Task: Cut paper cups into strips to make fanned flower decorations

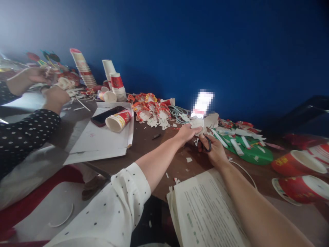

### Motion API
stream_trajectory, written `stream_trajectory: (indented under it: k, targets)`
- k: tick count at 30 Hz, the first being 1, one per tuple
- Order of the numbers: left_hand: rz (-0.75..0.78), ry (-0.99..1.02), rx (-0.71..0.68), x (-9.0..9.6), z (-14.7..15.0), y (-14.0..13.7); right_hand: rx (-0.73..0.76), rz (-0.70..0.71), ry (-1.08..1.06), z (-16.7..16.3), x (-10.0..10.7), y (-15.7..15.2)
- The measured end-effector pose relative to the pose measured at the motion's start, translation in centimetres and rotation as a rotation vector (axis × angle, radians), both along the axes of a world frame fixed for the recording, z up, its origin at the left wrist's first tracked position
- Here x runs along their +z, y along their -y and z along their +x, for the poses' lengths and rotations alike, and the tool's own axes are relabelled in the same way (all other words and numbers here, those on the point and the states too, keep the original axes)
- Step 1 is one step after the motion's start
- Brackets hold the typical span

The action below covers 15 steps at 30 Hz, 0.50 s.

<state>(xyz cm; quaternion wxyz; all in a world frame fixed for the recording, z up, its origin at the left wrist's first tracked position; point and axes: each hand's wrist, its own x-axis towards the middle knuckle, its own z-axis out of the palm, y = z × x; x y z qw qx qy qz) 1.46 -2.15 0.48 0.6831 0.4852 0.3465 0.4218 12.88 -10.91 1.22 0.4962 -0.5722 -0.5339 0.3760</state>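
Observation:
My left hand (187, 133) pinches a white piece of cut paper cup (197, 125) above the brown table. My right hand (216, 151) is closed round a pair of scissors with dark handles (209, 144). The scissors' blades are mostly hidden by the hands and the white piece. Both hands are close together, with a lit phone (203, 103) standing just behind them, its screen blurred out. Small white scraps (189, 160) lie on the table below the hands.
Cut red-and-white cup pieces (151, 109) are heaped behind my left forearm, beside a coiled cable (178, 113). Paper cups (299, 163) lie at right near a green disc (259, 156). Printed papers (203, 206) lie in front. A co-worker's hands (55, 94) work at left.

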Motion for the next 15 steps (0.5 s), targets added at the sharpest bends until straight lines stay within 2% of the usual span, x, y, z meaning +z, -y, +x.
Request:
stream_trajectory:
  k: [15]
  targets:
    - [0.056,-0.063,-0.021,-0.13,0.0,-0.02,-0.017,0.008,0.022,0.17,-0.2,-0.07]
